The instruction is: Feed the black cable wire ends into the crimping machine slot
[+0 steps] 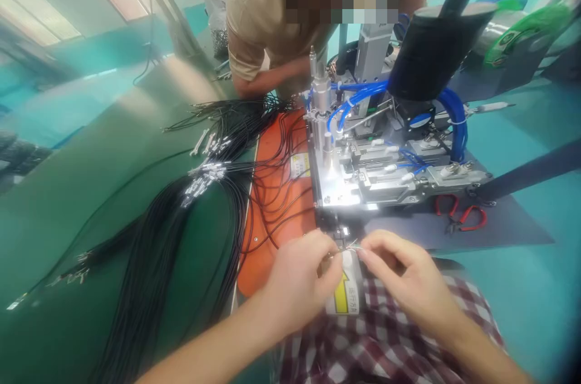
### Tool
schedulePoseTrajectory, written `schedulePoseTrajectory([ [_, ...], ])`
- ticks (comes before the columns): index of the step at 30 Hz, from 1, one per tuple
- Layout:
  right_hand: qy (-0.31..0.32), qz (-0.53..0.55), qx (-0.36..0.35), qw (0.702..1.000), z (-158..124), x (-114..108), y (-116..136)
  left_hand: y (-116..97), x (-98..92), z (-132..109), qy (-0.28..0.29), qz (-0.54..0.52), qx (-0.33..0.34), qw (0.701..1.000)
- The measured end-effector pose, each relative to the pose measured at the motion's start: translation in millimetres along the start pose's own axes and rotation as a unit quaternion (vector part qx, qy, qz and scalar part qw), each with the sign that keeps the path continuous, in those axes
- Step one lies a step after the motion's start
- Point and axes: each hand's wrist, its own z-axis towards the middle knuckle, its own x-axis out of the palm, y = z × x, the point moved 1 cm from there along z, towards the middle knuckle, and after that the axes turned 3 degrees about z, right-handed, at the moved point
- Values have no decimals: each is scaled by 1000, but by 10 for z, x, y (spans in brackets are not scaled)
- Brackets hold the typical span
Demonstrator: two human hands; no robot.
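Near the front edge of a metal machine [338, 190], my left hand [308, 269] is closed in a pinch on a cable end. Facing it, my right hand [402, 263] pinches the thin wires [351, 246] that fan out between the two sets of fingertips. Just below the wires is a white label with a yellow arrow [341, 294]. Black cables [290, 214] run over the orange surface [259, 257] to the left of the machine.
Bundles of black cables [157, 233] with bright ends lie on the green table [49, 214]. Wrenches [200, 141] rest beyond them. Red-handled pliers [472, 219] lie at the right. Opposite, a person [254, 15] leans over the table.
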Motion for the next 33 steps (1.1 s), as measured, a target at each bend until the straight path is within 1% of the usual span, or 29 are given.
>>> schedulePoseTrajectory([
  [2,5,8,-10,1000,22,20,10,-25,-13,30,21,-42,0,999],
  [4,9,12,-16,1000,39,23,17,-22,-7,56,43,-112,-21,993],
  [6,3,19,-4,1000,46,22,16,9,19,68,51,-181,-64,980],
  [9,-15,21,19,999,42,34,11,69,65,60,49,-254,-134,957],
  [12,-18,16,4,1000,38,75,26,95,80,37,53,-292,-164,941],
  [15,-21,18,-8,1000,34,134,68,89,71,9,51,-301,-164,938],
  [19,-29,33,22,999,-4,229,113,96,79,-35,36,-322,-151,934],
  [22,-27,33,21,999,-32,252,115,125,103,-66,27,-317,-136,938],
  [26,-18,9,23,1000,-10,143,97,142,113,-93,27,-265,-112,957],
  [29,-19,13,14,1000,21,42,108,127,105,-95,29,-230,-92,968],
  [31,-5,16,16,1000,37,16,117,118,104,-93,29,-213,-82,973],
  [33,24,15,28,999,48,19,121,116,107,-92,27,-195,-69,978],
])
